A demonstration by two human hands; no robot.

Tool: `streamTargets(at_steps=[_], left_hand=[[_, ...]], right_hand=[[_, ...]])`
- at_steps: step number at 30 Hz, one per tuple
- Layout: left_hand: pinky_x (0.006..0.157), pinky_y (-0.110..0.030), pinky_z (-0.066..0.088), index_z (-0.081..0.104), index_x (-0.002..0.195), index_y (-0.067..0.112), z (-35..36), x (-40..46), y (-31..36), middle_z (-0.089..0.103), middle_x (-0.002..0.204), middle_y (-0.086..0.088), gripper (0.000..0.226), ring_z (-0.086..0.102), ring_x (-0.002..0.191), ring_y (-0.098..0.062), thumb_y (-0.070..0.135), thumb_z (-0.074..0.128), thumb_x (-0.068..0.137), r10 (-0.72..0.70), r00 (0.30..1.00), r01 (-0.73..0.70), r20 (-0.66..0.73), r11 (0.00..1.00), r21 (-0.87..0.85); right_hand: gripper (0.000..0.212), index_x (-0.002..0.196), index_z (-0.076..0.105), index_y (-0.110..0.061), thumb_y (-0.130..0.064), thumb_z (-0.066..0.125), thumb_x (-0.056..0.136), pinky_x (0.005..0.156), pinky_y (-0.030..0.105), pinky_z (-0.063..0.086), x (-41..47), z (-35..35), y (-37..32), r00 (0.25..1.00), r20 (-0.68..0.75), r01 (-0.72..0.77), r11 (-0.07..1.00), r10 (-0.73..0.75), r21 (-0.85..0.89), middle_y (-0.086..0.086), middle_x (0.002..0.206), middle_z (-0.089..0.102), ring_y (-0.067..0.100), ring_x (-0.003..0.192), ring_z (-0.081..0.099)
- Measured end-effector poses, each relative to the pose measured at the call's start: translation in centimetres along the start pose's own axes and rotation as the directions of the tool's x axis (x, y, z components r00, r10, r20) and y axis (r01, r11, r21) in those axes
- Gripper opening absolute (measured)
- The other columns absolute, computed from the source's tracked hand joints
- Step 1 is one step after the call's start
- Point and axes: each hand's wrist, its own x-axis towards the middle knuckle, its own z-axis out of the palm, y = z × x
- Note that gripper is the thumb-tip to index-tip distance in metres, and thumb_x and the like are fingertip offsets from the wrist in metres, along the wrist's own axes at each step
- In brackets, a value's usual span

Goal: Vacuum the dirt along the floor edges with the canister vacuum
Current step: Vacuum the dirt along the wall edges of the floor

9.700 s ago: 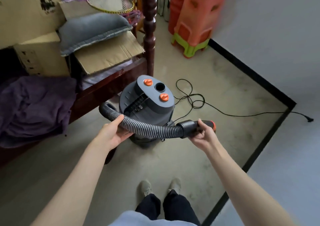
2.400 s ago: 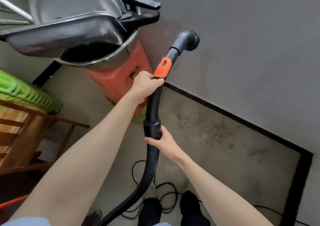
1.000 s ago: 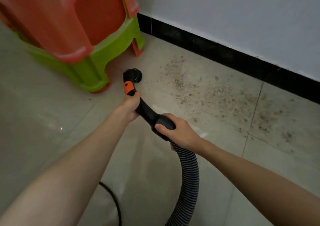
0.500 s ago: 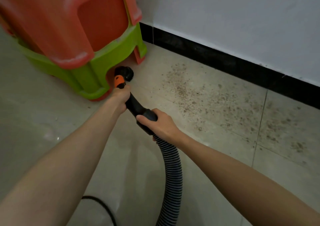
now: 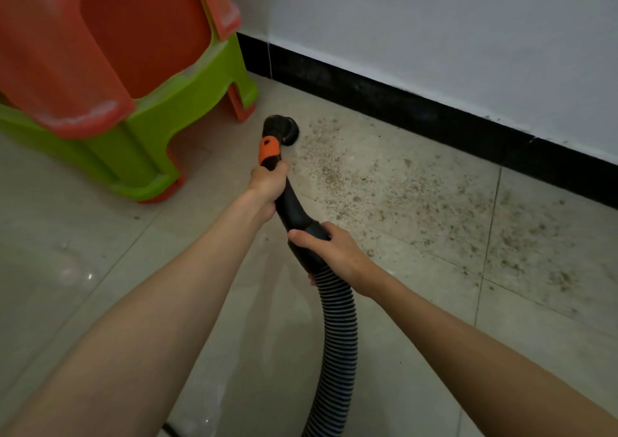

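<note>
The black curved plastic vacuum wand (image 5: 294, 209) with an orange plastic slider (image 5: 269, 149) on its upper side runs between the two hands, its round black nozzle head (image 5: 284, 129) down at the floor just beyond the left hand. The nozzle sits at the near-left end of a band of brown-grey dirt specks (image 5: 418, 196) scattered over the beige glossy floor tiles (image 5: 100, 269); whether the nozzle touches the tile cannot be told.

The left hand (image 5: 269, 186) grips the wand just below the orange slider, fingers curled round the tube. The right hand (image 5: 329, 251) grips the thicker black cuff nearer the person, thumb across the top and fingers wrapped beneath. From under the right hand the black ribbed flexible hose (image 5: 337, 343) curves down toward the person and leaves the bottom of the view.

The dirt spreads to the right of both hands, along the black skirting strip (image 5: 418, 112) that runs beyond them at the foot of the white painted wall (image 5: 434, 35). To the left of the left hand and a little beyond it stands a stack of plastic stools, an orange plastic stool (image 5: 100, 52) nested over a lime-green plastic stool (image 5: 167, 119), with another orange foot showing beneath. The nozzle lies near the stack's right leg, apart from it.
</note>
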Motion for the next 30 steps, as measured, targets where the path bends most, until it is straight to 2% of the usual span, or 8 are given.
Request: streamTargets(at_steps=[3,6,11,15,23,25,28,30], left_hand=[[0.08,-0.033,0.047,0.041,0.133,0.004,-0.1,0.7,-0.2,0.054,0.106,-0.009,0.048,0.055,0.094,-0.024,0.034,0.051,0.096,0.014,0.999,-0.014,-0.035,1.0,-0.011],[0.079,-0.034,0.048,0.042,0.13,0.004,-0.6,2.0,-0.5,0.055,0.096,-0.007,0.049,0.056,0.085,-0.022,0.037,0.053,0.095,0.014,0.999,-0.015,-0.039,1.0,-0.026],[0.07,-0.031,0.047,0.047,0.122,0.005,0.0,4.3,0.8,0.052,0.081,-0.003,0.044,0.054,0.072,-0.017,0.039,0.052,0.095,0.03,1.0,-0.03,-0.003,0.999,0.024],[0.065,-0.029,0.047,0.049,0.127,0.0,1.6,6.2,2.6,0.052,0.077,-0.003,0.056,0.052,0.065,-0.017,0.044,0.053,0.093,0.047,0.999,-0.048,0.016,0.996,0.078],[0.075,-0.032,0.048,0.047,0.124,0.001,5.5,7.4,3.1,0.054,0.087,-0.004,0.049,0.056,0.087,-0.023,0.041,0.05,0.096,0.122,0.992,-0.127,0.039,0.979,0.157],[0.073,-0.034,0.052,0.046,0.123,-0.001,6.3,6.7,3.2,0.054,0.082,-0.006,0.049,0.058,0.078,-0.024,0.04,0.05,0.096,0.107,0.991,-0.117,0.078,0.982,0.147],[0.054,-0.029,0.052,0.045,0.115,0.002,7.7,5.4,3.1,0.053,0.075,-0.007,0.041,0.058,0.056,-0.02,0.038,0.05,0.096,0.085,0.99,-0.099,0.115,0.988,0.122],[0.05,-0.027,0.05,0.046,0.111,0.003,8.8,4.4,2.9,0.052,0.071,-0.007,0.038,0.056,0.05,-0.018,0.038,0.051,0.096,0.083,0.99,-0.096,0.114,0.989,0.113]], right_hand=[[0.047,0.108,0.049,-0.009,-0.041,0.073,0.083,0.056,0.033,0.056,0.1,-0.1,-0.2,0.992,0.117,-0.055,0.987,0.037,0.15,0.01,0.086,0.062,0.021,0.055,0.062],[0.041,0.104,0.049,-0.012,-0.04,0.07,0.085,0.058,0.033,0.057,0.7,0.1,0.2,0.988,0.149,-0.056,0.98,0.027,0.193,0.01,0.086,0.061,0.019,0.054,0.062],[0.035,0.097,0.054,-0.014,-0.046,0.065,0.088,0.053,0.032,0.055,2.9,0.7,0.0,0.999,0.016,0.042,0.982,-0.045,0.183,0.009,0.081,0.062,0.021,0.051,0.06],[0.035,0.091,0.058,-0.014,-0.048,0.066,0.087,0.046,0.028,0.051,5.1,0.1,-1.0,0.994,-0.1,0.067,0.976,-0.047,0.205,0.009,0.077,0.062,0.021,0.048,0.058],[0.035,0.088,0.058,-0.013,-0.047,0.068,0.086,0.044,0.027,0.051,6.2,-3.0,-0.8,0.989,-0.145,0.065,0.975,-0.034,0.214,0.009,0.074,0.06,0.019,0.044,0.056],[0.035,0.088,0.058,-0.014,-0.048,0.068,0.086,0.045,0.028,0.052,5.9,-3.5,-0.4,0.988,-0.156,0.05,0.975,-0.015,0.218,0.009,0.075,0.06,0.019,0.044,0.057],[0.037,0.088,0.058,-0.014,-0.049,0.067,0.085,0.045,0.027,0.051,5.1,-4.4,0.0,0.985,-0.174,0.022,0.969,0.021,0.247,0.009,0.075,0.06,0.019,0.045,0.057],[0.037,0.086,0.059,-0.013,-0.049,0.067,0.085,0.045,0.026,0.05,4.2,-5.0,0.4,0.981,-0.192,0.024,0.962,0.03,0.27,0.009,0.073,0.06,0.02,0.046,0.057]])
